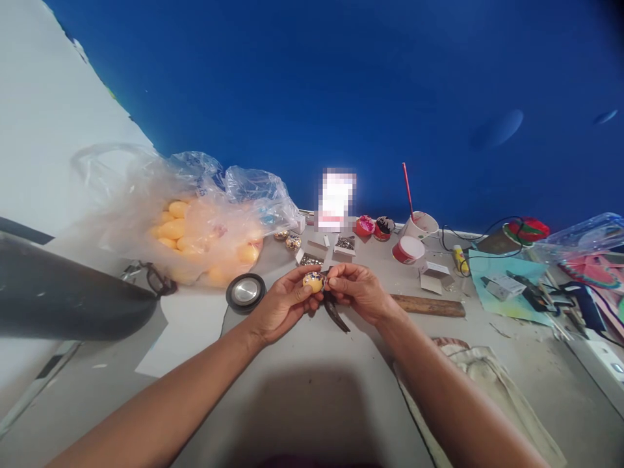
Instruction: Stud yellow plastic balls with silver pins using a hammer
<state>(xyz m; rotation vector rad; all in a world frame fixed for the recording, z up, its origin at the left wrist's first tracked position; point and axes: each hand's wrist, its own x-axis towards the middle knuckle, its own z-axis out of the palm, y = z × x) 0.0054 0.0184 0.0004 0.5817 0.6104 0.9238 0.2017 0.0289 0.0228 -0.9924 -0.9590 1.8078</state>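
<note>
My left hand [285, 299] is closed around a small yellow ball [312, 282], its top dotted with shiny and dark spots. The fingertips of my right hand [358, 289] are pinched together against the ball's right side; whatever they hold is too small to make out. Beneath and behind my hands lies a claw hammer, its dark claw [336, 315] curving toward me and its wooden handle [429, 305] pointing right. Just beyond are an open box of small shiny metal pieces [345, 244] and another such box [311, 260]. A ball covered in shiny pieces [293, 242] rests to their left.
A clear plastic bag [209, 227] of yellow balls fills the left, beside a round black-rimmed dish [246, 292]. Paint cups [408, 250], a white cup with a red stick [420, 225] and a glue stick [460, 259] stand back right. A cloth [487, 383] lies front right.
</note>
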